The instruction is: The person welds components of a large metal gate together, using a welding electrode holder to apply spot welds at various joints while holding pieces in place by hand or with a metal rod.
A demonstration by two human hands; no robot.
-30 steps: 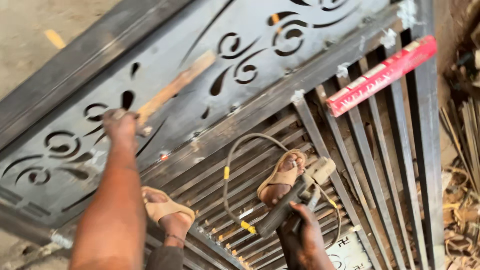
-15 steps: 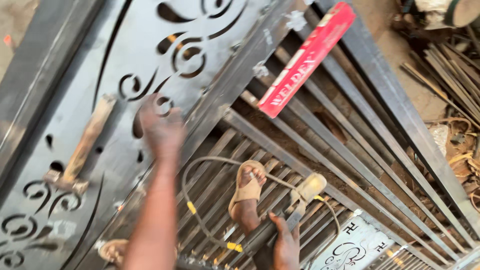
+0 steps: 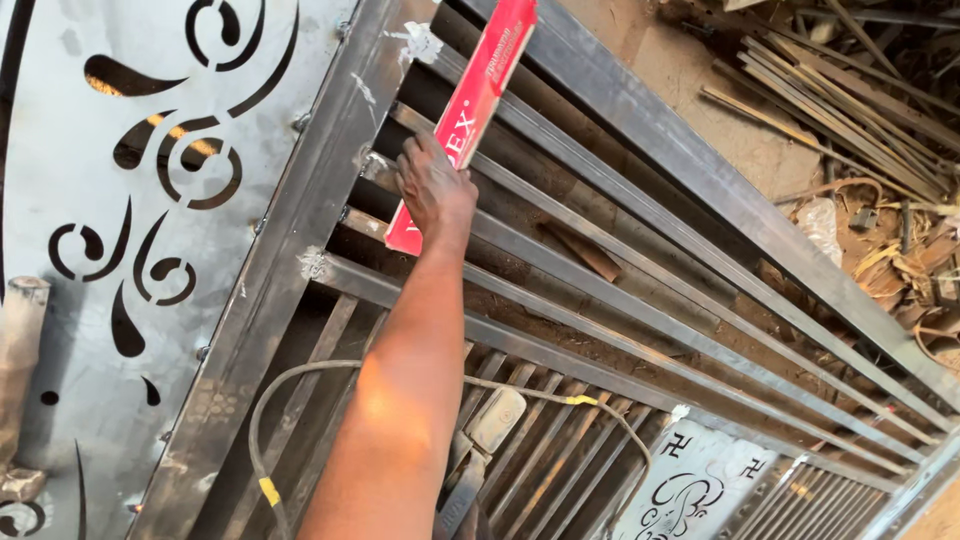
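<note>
My left hand (image 3: pixel 435 190) reaches out over a steel gate lying flat and closes its fingers on the lower end of a long red cardboard box (image 3: pixel 492 60). The box lies slanted across the gate's grey bars (image 3: pixel 640 310), beside the frame rail (image 3: pixel 300 210). My forearm runs up from the bottom middle of the view. A welding electrode holder (image 3: pixel 490 425) with its grey cable (image 3: pixel 290 380) lies on the lower bars next to my arm. My right hand is out of view.
A cut-out scrollwork sheet panel (image 3: pixel 80 130) fills the left side, with a wooden handle (image 3: pixel 20 340) resting on it. Metal rods and scrap (image 3: pixel 850 90) are piled on the dirt at top right. A small decorated plate (image 3: pixel 690 480) sits at the bottom right.
The view has swung right along the gate. My left hand left the scrollwork panel and moved right onto the red box. My right hand and the sandalled feet have dropped out of view.
</note>
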